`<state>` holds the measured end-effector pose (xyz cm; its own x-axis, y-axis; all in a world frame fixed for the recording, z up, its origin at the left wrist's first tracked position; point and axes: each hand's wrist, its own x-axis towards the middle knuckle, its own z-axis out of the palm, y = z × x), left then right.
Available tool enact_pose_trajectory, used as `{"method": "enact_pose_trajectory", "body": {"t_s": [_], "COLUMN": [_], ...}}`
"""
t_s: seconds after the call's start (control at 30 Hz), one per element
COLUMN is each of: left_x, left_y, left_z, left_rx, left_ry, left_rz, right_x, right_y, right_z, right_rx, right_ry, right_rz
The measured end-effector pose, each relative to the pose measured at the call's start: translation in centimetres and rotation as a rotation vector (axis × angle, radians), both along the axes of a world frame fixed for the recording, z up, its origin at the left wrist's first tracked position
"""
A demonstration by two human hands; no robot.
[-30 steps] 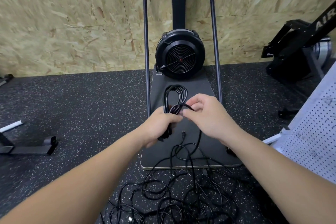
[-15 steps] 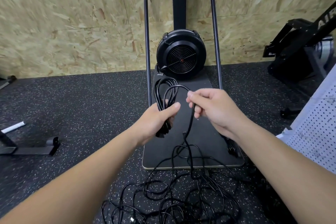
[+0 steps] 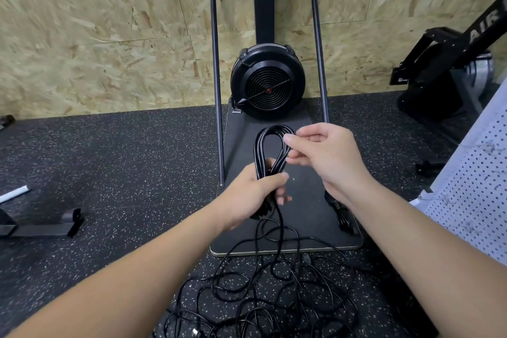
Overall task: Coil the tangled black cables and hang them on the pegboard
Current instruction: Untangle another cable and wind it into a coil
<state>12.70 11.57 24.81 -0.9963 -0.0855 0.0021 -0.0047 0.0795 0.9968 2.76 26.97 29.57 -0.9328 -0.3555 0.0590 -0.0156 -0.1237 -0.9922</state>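
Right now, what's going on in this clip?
A person is coiling black cable by hand. The left hand grips the bottom of a coil of several loops, while the right hand pinches its upper right side. Most of the cable is still a tangled pile on the floor; the pegboard stands at right.

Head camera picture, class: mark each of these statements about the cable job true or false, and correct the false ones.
1. The left hand grips a bundle of cable loops. True.
2. The right hand rests flat on the floor. False: it is raised, its fingers at the top right of the loops.
3. Loose tangled cable lies on the speckled floor. True.
4. The pegboard stands at the left edge. False: it is at the right edge.
5. The coil hangs on the pegboard. False: it is in the hand.
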Motion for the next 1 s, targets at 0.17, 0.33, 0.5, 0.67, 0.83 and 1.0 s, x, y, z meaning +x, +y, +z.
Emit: {"method": "enact_pose_trajectory", "body": {"t_s": [0.17, 0.33, 0.5, 0.67, 0.83, 1.0], "left_x": [-0.6, -0.7, -0.7, -0.7, 0.2, 0.9], "left_y": [-0.6, -1.3, -3.7, -6.7, -4.2, -1.2], "left_z": [0.5, 1.5, 1.7, 0.1, 0.6, 0.7], "left_rx": [0.18, 0.45, 0.41, -0.008, -0.051, 0.157], "left_ry": [0.027, 0.083, 0.102, -0.064, -0.123, -0.209], "left_rz": [0.095, 0.148, 0.28, 0.546, 0.247, 0.096], "right_x": [-0.8, 0.3, 0.6, 1.2, 2.8, 1.9], "right_y": [0.1, -0.3, -0.2, -0.2, -1.1, -1.3], "right_z": [-2.1, -6.6, -6.0, -3.2, -1.2, -1.4], "right_rx": [0.152, 0.749, 0.781, 0.593, 0.26, 0.189], "right_ry": [-0.097, 0.094, 0.133, 0.296, 0.274, -0.034], "right_rz": [0.215, 0.691, 0.684, 0.64, 0.514, 0.376]}}
